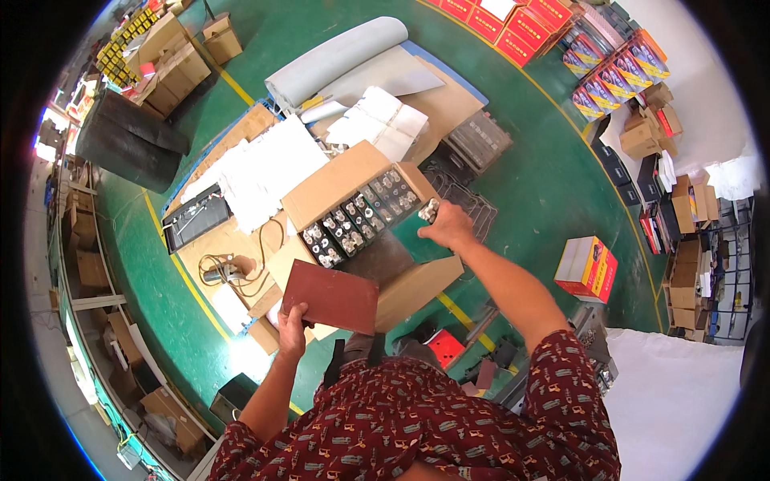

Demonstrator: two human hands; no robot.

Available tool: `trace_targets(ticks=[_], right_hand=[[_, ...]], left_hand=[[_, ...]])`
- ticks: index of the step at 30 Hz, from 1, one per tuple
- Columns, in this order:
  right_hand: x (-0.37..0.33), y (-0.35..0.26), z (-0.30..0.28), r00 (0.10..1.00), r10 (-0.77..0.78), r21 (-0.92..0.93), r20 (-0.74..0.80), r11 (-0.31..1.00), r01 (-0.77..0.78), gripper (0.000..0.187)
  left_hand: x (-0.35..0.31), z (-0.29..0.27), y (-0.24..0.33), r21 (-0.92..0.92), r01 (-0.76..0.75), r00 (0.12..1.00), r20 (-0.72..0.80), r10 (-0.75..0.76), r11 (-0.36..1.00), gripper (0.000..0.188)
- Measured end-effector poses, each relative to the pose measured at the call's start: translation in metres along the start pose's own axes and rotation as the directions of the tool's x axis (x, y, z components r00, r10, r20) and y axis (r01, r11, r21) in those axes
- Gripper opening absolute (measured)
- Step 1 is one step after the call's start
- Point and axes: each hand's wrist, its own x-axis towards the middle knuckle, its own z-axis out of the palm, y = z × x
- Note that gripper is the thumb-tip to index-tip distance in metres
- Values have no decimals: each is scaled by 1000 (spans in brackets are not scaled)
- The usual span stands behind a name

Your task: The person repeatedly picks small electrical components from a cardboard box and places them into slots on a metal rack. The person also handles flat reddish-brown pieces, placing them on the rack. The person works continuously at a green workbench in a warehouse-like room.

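My left hand [292, 329] is closed on the near left edge of a flat dark-red sheet [333, 297]; whether it is board or sandpaper I cannot tell. In front of me stands an open cardboard carton [329, 186], its flaps folded out. Rows of black packs with silvery metal parts [353, 224] fill its far part; those towards the right look glossier. By the carton's right end my right hand [451, 228] grips a small cluster of silvery metal parts [429, 210]. My fingers partly hide what lies under that cluster.
Around the carton lie white paper sheets [269, 164], a grey roll [337, 60], a black tray [196, 220] and a coiled cable [228, 268]. A grey crate [479, 142] stands beyond. A red-and-yellow box [586, 268] sits on the green floor at right; shelves [84, 256] line the left.
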Motion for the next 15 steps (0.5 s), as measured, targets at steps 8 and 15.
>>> trace_targets(ticks=[8, 15], right_hand=[[40, 35, 105, 998, 0, -140, -63, 990, -9, 63], [50, 37, 147, 991, 82, -37, -102, 996, -86, 68]], left_hand=[[1, 18, -19, 134, 13, 997, 74, -24, 991, 14], [14, 32, -50, 336, 46, 981, 161, -106, 941, 20]])
